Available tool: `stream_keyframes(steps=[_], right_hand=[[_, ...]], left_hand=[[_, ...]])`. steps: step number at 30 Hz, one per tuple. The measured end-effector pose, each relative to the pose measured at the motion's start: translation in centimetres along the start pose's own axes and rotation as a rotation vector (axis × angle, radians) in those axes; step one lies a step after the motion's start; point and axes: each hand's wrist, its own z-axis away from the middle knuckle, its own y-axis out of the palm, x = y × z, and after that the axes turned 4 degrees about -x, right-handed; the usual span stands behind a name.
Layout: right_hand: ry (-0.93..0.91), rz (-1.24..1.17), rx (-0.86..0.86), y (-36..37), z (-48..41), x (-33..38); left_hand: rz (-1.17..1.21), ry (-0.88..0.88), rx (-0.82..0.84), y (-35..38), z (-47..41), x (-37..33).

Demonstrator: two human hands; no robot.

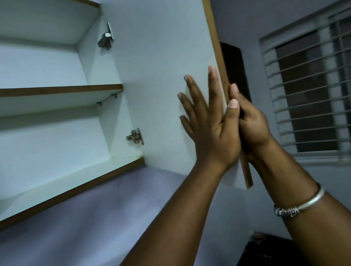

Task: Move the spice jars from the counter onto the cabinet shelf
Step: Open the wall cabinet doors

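Note:
The wall cabinet stands open with its white door point(159, 66) swung out toward me. My left hand point(210, 127) lies flat against the door's inner face, fingers spread. My right hand point(252, 125) grips the door's brown outer edge point(214, 34) from the far side, thumb up along it. The bottom shelf point(52, 189) and the middle shelf point(26, 96) are white with brown front edges and hold nothing. No spice jars and no counter are in view.
Two metal hinges point(135, 137) sit on the cabinet's right inner wall. A barred window point(328, 90) is at the right. A bangle point(301, 205) is on my right wrist. A dark object point(258, 255) shows at the bottom edge.

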Motion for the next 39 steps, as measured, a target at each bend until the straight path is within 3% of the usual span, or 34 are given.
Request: stream_keyframes(steps=[7,17,20,24,26,28,31,39], right_hand=[[0.254,-0.036,-0.096,-8.2,-3.0,1.0],[0.26,0.13,-0.215,-12.4,-4.9,-1.0],[0.123,0.288,-0.392,-10.6,-4.4,-0.9],[-0.412,0.509,-0.632,-6.5,-2.8,-1.2],[-0.645,0.494,-0.596,-3.9,-2.2,-1.9],[-0.701,0.409,-0.524,-0.7,-1.8,-2.7],[-0.538,0.228,-0.394,4.2,-1.4,-4.6],[-0.253,-0.104,-0.153,19.2,0.9,-11.7]], left_hand=[[-0.292,-0.03,0.14,9.0,-2.4,1.4],[-0.437,-0.022,0.133,12.0,-3.1,2.7],[-0.4,-0.032,0.195,10.8,-3.2,2.3],[-0.177,-0.008,0.242,6.8,-3.8,1.2],[-0.041,0.071,0.173,3.9,-3.5,0.8],[0.051,0.134,0.098,0.6,-2.9,1.2],[-0.012,0.156,0.017,-4.4,-2.2,3.1],[-0.575,0.054,-0.01,-19.9,0.2,8.2]])
